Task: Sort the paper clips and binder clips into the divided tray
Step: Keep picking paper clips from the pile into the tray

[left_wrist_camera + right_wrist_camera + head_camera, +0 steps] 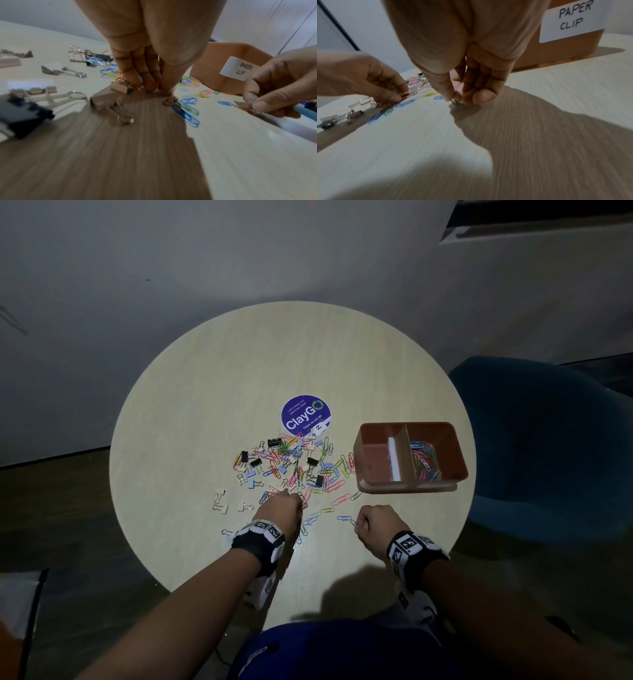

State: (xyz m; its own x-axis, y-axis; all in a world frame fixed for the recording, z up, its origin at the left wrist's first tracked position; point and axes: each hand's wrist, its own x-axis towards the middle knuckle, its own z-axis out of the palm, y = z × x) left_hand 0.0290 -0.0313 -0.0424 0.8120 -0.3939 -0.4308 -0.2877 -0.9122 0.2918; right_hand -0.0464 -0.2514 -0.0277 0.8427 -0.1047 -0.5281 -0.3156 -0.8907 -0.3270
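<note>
A mixed pile of coloured paper clips and binder clips (294, 463) lies mid-table. The brown divided tray (407, 424) stands to its right; its right compartment holds paper clips (426, 460), and I see nothing in the left one. Labels read "BINDER CLIP" (240, 69) and "PAPER CLIP" (573, 17). My left hand (298, 501) pinches a reddish paper clip (140, 91) at the pile's near edge, fingertips down on the table. My right hand (356, 525) sits nearer me and pinches small paper clips (251, 98) just above the tabletop (539, 121).
Small silver binder clips (219, 501) lie scattered left of my left hand. A round purple sticker (306, 414) sits behind the pile. A blue chair (548, 440) stands past the table's right edge. Bare tabletop stretches in front of both wrists.
</note>
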